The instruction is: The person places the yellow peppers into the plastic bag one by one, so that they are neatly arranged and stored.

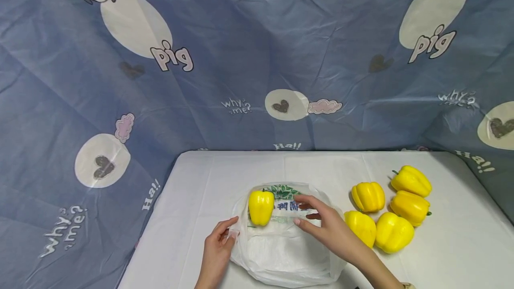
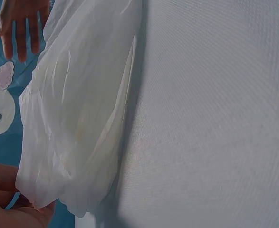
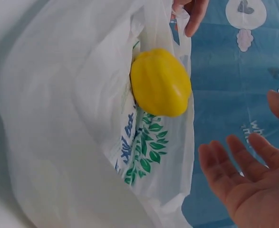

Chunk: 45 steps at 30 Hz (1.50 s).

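Observation:
A white plastic bag [image 1: 289,253] with green leaves and blue lettering printed on it lies with its mouth spread on the table. One yellow bell pepper [image 1: 261,208] rests in the left part of the bag's opening; the right wrist view shows the same bell pepper [image 3: 160,83] against the printed side. My left hand [image 1: 217,246] pinches the bag's left edge between thumb and fingers, as the left wrist view also shows. Over the bag's right side, my right hand [image 1: 321,222] hovers with fingers spread and nothing in them, apart from the pepper.
Several more yellow bell peppers [image 1: 395,232] lie in a group on the table to the right of the bag, close to my right forearm. A white cloth [image 1: 192,204] covers the table. Blue printed fabric [image 1: 241,57] hangs behind and at the sides.

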Available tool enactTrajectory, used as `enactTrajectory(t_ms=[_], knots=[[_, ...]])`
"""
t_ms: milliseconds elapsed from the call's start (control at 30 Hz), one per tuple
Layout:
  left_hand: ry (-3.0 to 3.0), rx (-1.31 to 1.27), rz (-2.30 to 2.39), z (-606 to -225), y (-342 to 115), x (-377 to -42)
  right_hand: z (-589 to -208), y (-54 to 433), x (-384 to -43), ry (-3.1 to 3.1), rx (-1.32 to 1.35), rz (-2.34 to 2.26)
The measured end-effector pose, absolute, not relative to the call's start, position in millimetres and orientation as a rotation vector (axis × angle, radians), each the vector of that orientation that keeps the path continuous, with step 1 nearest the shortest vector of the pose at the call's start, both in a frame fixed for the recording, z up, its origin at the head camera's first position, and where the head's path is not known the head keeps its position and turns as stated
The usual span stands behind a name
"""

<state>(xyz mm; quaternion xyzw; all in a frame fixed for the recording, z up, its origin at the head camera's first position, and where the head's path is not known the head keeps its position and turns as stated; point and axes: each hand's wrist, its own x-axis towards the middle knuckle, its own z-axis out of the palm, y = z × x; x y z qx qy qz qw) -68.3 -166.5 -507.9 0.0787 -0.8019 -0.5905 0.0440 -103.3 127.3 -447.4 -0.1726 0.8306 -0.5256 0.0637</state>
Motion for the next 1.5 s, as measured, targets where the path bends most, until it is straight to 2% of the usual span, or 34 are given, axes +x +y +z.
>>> enactTrajectory(t_ms=[667, 1500], knots=[[-2.463, 0.234, -1.789, -507.0, -166.5, -68.9, -439.2, 153.1, -76.6, 2.565, -0.255, -1.500], [-2.456, 0.234, -1.831, -505.0, -167.6, -66.2, -457.7, 184.6, -49.1, 2.682, -0.036, -1.518]])
